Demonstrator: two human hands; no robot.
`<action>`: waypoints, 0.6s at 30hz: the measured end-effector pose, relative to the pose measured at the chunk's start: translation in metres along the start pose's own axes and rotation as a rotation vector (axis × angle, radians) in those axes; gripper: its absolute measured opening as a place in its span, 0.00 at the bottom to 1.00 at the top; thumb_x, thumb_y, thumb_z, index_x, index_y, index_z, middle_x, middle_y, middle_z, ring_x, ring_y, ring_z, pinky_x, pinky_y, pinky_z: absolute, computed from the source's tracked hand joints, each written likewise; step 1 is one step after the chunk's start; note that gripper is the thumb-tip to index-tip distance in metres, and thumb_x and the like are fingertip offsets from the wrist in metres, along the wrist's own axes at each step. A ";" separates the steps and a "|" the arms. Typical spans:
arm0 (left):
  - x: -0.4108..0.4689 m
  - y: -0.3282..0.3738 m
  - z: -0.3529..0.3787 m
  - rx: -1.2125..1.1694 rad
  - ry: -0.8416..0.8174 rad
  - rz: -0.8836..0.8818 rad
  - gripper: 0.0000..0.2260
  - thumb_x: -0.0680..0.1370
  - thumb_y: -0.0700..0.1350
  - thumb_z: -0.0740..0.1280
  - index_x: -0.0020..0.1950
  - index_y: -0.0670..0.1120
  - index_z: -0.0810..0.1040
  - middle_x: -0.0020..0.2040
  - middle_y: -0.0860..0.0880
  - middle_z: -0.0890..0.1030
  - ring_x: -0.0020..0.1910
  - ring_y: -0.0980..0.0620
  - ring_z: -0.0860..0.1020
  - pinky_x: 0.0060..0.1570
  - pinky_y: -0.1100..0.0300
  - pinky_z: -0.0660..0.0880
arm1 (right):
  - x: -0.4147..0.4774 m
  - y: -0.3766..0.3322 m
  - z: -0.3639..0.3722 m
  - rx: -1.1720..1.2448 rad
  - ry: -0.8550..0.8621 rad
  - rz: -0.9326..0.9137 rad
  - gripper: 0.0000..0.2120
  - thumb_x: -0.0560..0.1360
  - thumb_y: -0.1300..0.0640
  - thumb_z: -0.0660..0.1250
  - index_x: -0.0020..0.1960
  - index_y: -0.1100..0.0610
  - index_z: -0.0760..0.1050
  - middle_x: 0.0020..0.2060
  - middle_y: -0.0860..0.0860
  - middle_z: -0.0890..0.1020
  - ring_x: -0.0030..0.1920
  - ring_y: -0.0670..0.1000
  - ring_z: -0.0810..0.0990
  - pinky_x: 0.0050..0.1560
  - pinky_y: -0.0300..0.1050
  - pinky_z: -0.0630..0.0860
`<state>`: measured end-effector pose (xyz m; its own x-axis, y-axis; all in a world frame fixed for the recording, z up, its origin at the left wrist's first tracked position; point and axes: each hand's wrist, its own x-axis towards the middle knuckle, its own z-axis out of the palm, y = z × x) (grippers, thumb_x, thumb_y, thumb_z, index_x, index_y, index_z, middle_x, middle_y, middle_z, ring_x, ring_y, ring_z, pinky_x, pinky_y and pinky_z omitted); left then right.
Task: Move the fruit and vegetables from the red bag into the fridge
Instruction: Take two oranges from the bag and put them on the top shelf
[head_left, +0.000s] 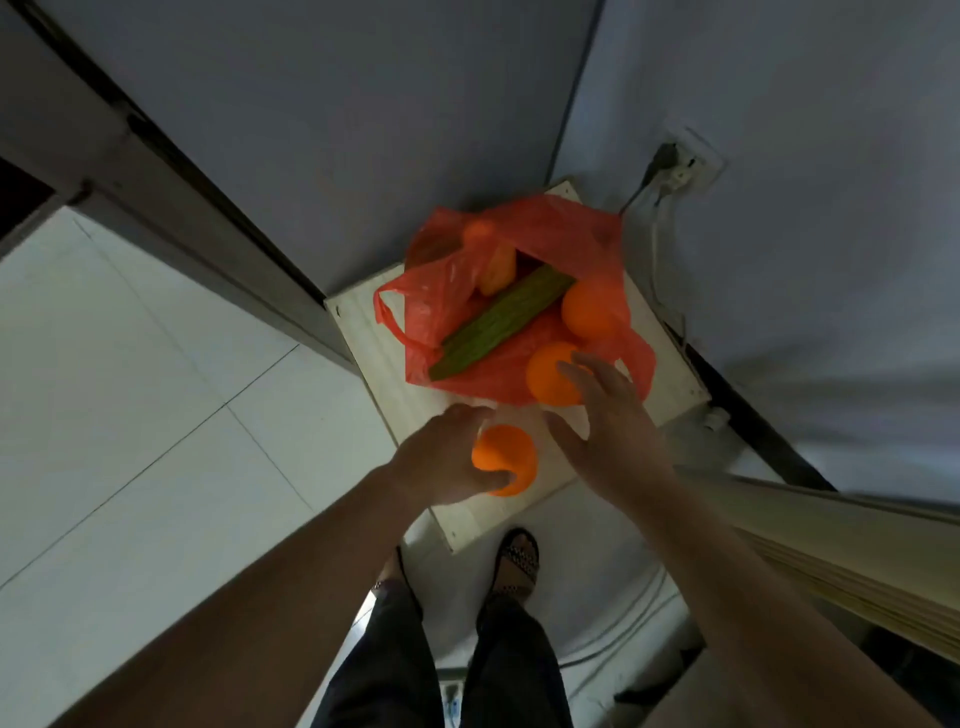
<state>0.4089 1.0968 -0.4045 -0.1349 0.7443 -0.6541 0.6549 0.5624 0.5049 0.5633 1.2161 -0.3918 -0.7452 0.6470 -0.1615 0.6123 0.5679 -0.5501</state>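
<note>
The red bag (540, 234) lies open on a small white stand (363, 332) in the corner. A long green cucumber (501, 321) sticks out of it, with an orange (589, 310) and a yellowish fruit (497, 273) beside it. My left hand (447, 457) is shut on one orange (511, 454) just in front of the bag. My right hand (608, 415) has its fingers spread over a second orange (548, 374) at the bag's near edge, touching it.
Grey walls meet behind the stand. A wall socket (685, 166) with a plug and cable sits at the right. A dark doorframe (171, 171) runs along the left above white floor tiles (130, 415). Wooden slats (857, 551) lie at the right. My feet (514, 561) stand below.
</note>
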 end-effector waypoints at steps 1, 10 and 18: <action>0.005 -0.003 0.005 -0.005 -0.009 0.012 0.38 0.69 0.59 0.71 0.73 0.51 0.58 0.70 0.47 0.65 0.67 0.47 0.67 0.63 0.53 0.67 | 0.007 0.005 0.005 -0.015 -0.006 -0.010 0.26 0.74 0.52 0.68 0.68 0.59 0.67 0.67 0.58 0.69 0.66 0.60 0.68 0.57 0.54 0.72; 0.018 -0.017 0.031 -0.150 0.101 0.059 0.40 0.65 0.57 0.75 0.72 0.52 0.59 0.67 0.48 0.66 0.63 0.50 0.68 0.57 0.58 0.69 | 0.032 0.041 0.040 -0.118 -0.045 0.004 0.34 0.69 0.56 0.72 0.71 0.57 0.63 0.70 0.59 0.63 0.68 0.62 0.64 0.53 0.56 0.74; -0.014 -0.029 0.002 -0.146 0.269 0.045 0.41 0.64 0.58 0.76 0.71 0.55 0.58 0.69 0.49 0.64 0.63 0.49 0.68 0.54 0.59 0.70 | 0.036 0.021 0.040 -0.116 0.022 0.009 0.32 0.68 0.59 0.73 0.69 0.57 0.65 0.65 0.61 0.67 0.63 0.64 0.68 0.51 0.54 0.75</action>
<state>0.3935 1.0697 -0.4111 -0.3133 0.8272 -0.4664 0.5532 0.5582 0.6184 0.5389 1.2306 -0.4422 -0.7342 0.6628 -0.1473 0.6464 0.6160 -0.4501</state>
